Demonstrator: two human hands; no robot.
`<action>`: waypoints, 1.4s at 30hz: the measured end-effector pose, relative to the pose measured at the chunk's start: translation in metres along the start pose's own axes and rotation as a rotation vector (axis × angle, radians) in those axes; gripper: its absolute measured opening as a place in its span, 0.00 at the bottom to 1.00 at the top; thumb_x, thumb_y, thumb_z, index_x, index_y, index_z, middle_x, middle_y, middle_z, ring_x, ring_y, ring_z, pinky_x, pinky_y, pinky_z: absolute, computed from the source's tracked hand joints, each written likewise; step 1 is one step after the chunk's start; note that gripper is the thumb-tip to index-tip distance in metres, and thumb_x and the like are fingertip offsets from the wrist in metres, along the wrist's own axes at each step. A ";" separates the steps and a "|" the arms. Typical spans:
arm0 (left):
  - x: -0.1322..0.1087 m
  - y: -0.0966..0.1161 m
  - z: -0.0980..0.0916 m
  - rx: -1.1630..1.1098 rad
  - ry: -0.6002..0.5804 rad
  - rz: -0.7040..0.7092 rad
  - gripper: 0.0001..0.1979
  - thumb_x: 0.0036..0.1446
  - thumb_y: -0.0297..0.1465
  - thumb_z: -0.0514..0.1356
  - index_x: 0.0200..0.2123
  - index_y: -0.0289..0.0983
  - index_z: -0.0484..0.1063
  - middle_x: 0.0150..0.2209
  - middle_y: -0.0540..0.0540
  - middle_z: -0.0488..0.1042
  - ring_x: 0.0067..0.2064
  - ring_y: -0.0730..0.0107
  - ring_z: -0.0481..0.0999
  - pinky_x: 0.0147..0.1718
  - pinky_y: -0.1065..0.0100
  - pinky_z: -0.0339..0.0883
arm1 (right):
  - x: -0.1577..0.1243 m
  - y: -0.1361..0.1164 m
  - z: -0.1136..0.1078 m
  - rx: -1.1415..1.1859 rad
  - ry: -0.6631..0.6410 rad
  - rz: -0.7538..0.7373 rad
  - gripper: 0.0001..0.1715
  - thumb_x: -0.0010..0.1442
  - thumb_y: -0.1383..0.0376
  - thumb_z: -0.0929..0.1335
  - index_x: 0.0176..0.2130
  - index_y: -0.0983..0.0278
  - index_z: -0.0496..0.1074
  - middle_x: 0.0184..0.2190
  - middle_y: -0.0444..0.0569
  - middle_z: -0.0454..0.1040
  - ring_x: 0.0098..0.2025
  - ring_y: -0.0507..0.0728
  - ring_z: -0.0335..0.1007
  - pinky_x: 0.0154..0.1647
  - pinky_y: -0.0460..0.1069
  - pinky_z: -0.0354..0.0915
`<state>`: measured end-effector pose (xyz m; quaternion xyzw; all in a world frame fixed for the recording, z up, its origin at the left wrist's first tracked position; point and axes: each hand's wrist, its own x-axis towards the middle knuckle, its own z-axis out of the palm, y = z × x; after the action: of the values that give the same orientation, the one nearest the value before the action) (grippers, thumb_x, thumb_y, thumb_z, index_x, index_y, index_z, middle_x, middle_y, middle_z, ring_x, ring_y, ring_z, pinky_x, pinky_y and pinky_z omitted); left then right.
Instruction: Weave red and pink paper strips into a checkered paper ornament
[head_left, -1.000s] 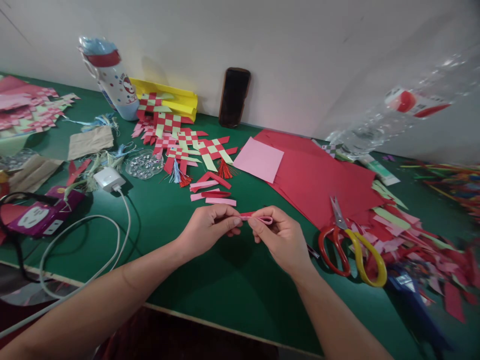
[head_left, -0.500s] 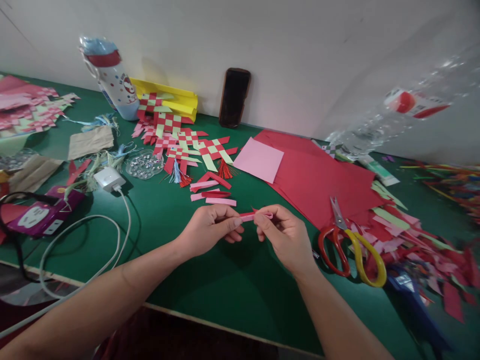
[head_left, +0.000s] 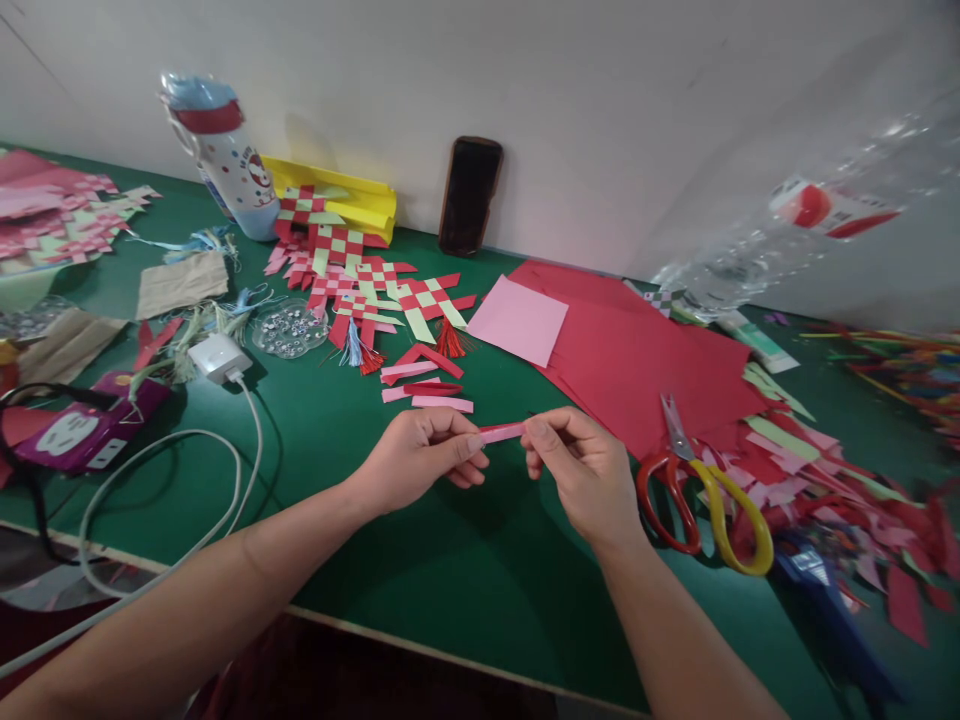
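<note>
Saw left hand (head_left: 424, 450) with thumb closed against curled fingers, pinching left end of narrow pink-and-red paper strip (head_left: 502, 433). Saw right hand (head_left: 581, 470) pinched likewise toward right end, near left hand but apart, with strip straight between, over near middle of green table (head_left: 450, 580). Found loose strips (head_left: 441, 404) just to far left. Noted small lettering beside cartoon on drink bottle (head_left: 236, 170), far left, too blurred to read. Noted red-and-white label (head_left: 832, 208) on clear bottle (head_left: 739, 270), far right, with print likewise illegible
</note>
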<state>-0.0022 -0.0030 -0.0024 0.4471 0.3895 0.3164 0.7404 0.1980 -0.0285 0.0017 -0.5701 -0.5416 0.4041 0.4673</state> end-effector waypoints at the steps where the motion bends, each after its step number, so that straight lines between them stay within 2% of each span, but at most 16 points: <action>1: 0.000 0.000 0.000 -0.022 -0.007 -0.010 0.18 0.52 0.42 0.70 0.33 0.33 0.74 0.30 0.47 0.80 0.29 0.74 0.80 0.30 0.74 0.75 | 0.000 0.000 0.001 0.020 -0.022 0.002 0.17 0.60 0.51 0.70 0.32 0.63 0.73 0.22 0.42 0.71 0.21 0.49 0.66 0.23 0.46 0.65; 4: -0.001 0.000 -0.001 -0.063 -0.031 -0.042 0.21 0.49 0.45 0.71 0.33 0.33 0.73 0.30 0.46 0.80 0.29 0.72 0.80 0.29 0.72 0.75 | -0.003 -0.003 0.005 0.049 -0.123 0.012 0.15 0.58 0.53 0.72 0.37 0.62 0.74 0.24 0.41 0.72 0.22 0.48 0.66 0.23 0.45 0.66; 9: -0.001 0.000 0.000 -0.028 -0.066 -0.062 0.23 0.48 0.47 0.71 0.33 0.32 0.73 0.30 0.45 0.79 0.29 0.71 0.80 0.29 0.71 0.75 | -0.006 -0.007 0.014 0.046 -0.203 0.025 0.15 0.57 0.53 0.72 0.32 0.63 0.73 0.24 0.42 0.71 0.22 0.48 0.65 0.22 0.44 0.66; 14: 0.000 -0.003 0.001 0.021 -0.041 -0.020 0.22 0.50 0.46 0.70 0.33 0.32 0.73 0.29 0.47 0.78 0.30 0.73 0.80 0.31 0.72 0.74 | -0.005 -0.009 0.014 -0.011 -0.177 0.014 0.16 0.60 0.53 0.70 0.29 0.63 0.72 0.19 0.40 0.67 0.20 0.48 0.63 0.22 0.44 0.63; 21: 0.000 -0.005 0.003 0.179 -0.002 0.130 0.13 0.57 0.38 0.66 0.37 0.32 0.74 0.31 0.48 0.77 0.33 0.74 0.79 0.35 0.73 0.74 | -0.006 -0.008 0.015 -0.022 -0.176 0.033 0.16 0.61 0.54 0.69 0.29 0.63 0.71 0.19 0.40 0.67 0.21 0.48 0.63 0.22 0.44 0.62; 27: 0.000 -0.003 0.002 0.130 -0.017 0.051 0.16 0.55 0.40 0.67 0.34 0.32 0.73 0.28 0.49 0.76 0.28 0.75 0.78 0.30 0.73 0.73 | -0.006 -0.005 0.016 0.010 -0.186 0.025 0.16 0.61 0.54 0.70 0.30 0.63 0.72 0.21 0.40 0.68 0.21 0.48 0.63 0.22 0.44 0.62; 32: 0.000 0.001 0.001 0.083 -0.053 -0.005 0.21 0.52 0.45 0.67 0.33 0.32 0.72 0.27 0.47 0.77 0.25 0.75 0.77 0.26 0.73 0.73 | -0.006 0.001 0.010 -0.011 -0.102 0.016 0.18 0.62 0.52 0.68 0.29 0.62 0.70 0.22 0.41 0.68 0.23 0.48 0.64 0.24 0.44 0.64; 36: 0.000 -0.003 0.001 0.099 -0.054 -0.002 0.21 0.52 0.46 0.68 0.33 0.32 0.71 0.27 0.48 0.77 0.26 0.76 0.77 0.28 0.74 0.73 | -0.006 0.002 0.008 -0.026 -0.082 0.028 0.19 0.62 0.52 0.68 0.28 0.62 0.68 0.20 0.40 0.65 0.22 0.48 0.63 0.23 0.44 0.63; 42: 0.000 -0.010 0.002 0.140 -0.057 0.034 0.21 0.53 0.47 0.67 0.35 0.33 0.73 0.29 0.49 0.76 0.30 0.76 0.78 0.33 0.74 0.74 | -0.007 -0.003 0.017 -0.062 -0.128 0.012 0.19 0.62 0.52 0.67 0.26 0.62 0.67 0.19 0.40 0.64 0.20 0.48 0.60 0.22 0.44 0.60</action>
<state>0.0009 -0.0077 -0.0105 0.5132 0.3816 0.2881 0.7127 0.1805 -0.0341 0.0001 -0.5604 -0.5793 0.4254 0.4115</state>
